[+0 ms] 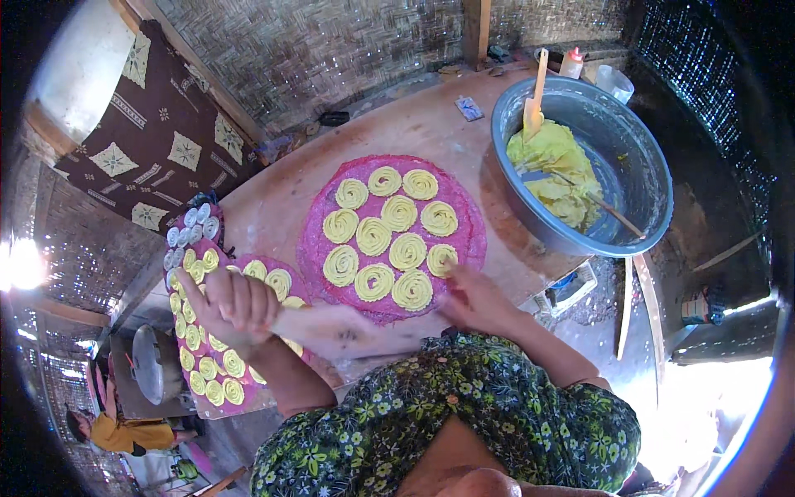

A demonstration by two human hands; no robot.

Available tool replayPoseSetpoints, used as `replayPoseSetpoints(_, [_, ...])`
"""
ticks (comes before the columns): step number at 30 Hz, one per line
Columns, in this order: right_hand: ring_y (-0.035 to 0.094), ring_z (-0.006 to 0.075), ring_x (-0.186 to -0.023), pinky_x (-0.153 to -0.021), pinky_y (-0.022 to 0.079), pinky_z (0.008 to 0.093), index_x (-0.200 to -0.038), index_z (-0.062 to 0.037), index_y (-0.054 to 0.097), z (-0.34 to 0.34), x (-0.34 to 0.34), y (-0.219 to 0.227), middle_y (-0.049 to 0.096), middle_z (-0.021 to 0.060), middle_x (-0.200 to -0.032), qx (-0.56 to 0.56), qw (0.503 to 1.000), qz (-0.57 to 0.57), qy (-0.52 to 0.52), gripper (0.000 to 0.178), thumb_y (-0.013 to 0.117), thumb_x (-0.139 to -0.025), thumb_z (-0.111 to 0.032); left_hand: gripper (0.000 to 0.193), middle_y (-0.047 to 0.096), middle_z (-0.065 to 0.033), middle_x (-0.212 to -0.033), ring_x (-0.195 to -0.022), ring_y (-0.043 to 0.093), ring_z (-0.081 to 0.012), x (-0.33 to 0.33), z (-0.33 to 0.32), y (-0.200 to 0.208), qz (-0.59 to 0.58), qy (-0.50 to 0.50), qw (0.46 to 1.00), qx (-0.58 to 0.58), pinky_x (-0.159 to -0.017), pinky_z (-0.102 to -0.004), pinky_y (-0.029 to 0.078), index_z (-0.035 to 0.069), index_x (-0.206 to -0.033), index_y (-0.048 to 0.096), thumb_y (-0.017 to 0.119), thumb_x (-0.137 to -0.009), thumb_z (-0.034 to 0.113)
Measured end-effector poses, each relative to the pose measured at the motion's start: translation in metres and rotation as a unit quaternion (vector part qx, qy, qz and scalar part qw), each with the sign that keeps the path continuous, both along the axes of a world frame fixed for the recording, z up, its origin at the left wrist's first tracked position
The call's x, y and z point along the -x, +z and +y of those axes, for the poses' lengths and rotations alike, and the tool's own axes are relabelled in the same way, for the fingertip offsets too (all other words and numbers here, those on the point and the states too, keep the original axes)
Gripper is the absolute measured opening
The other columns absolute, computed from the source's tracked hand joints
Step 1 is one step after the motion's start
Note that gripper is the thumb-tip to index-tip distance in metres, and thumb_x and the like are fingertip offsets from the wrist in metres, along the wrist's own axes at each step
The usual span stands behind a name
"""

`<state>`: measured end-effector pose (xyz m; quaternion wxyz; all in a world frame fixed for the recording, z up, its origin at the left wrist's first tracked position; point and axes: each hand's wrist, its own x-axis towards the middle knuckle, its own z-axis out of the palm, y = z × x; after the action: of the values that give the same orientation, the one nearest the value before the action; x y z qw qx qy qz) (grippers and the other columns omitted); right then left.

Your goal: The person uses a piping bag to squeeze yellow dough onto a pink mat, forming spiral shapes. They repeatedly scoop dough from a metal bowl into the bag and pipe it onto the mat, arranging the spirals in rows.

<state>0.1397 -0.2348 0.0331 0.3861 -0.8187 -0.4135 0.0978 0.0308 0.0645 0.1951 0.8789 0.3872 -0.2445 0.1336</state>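
Left fingers (243, 300) curled around pale bag (327, 330), right fingers (464, 286) near yellow swirl (439, 258), grip unclear

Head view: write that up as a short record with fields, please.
Left hand: grip closed on a pale, elongated soft bag
Right hand: at the bag's other end, grip unclear
Centre: round pink mesh sheet bearing yellow spiral swirls
Left of sheet: further yellow swirls, laid close together
Upper right: round blue-grey plastic tub holding thick yellow-green mixture and a wooden-handled spatula
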Motion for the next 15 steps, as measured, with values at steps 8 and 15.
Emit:
replayPoseSetpoints(8, [0.064,0.028,-0.084,-0.073,0.048,0.0384,-0.113,-0.0056,0.057,-0.012,-0.004,0.049,0.065,0.0176,-0.092,-0.007,0.965,0.263,-0.004,0.045,0.061,-0.084,-0.04,0.051,0.06,-0.0137,-0.097,-0.089,0.057,-0.0202,-0.044,-0.06,-0.058,0.164,0.209,0.814,-0.517,-0.081,-0.0319,0.046,-0.001,-0.113,0.05,0.047,-0.088,0.043])
replayPoseSetpoints(15, [0.061,0.0332,-0.064,-0.062,0.048,0.039,-0.092,-0.0076,0.063,-0.04,-0.021,0.087,0.06,0.0163,-0.068,0.004,0.985,0.014,0.173,0.033,0.063,-0.08,-0.038,0.033,0.063,-0.0091,-0.093,-0.084,0.056,-0.0121,-0.023,-0.115,-0.061,0.177,-0.047,0.812,-0.555,-0.074,-0.0284,0.046,0.0,-0.108,0.057,0.058,-0.087,0.025])
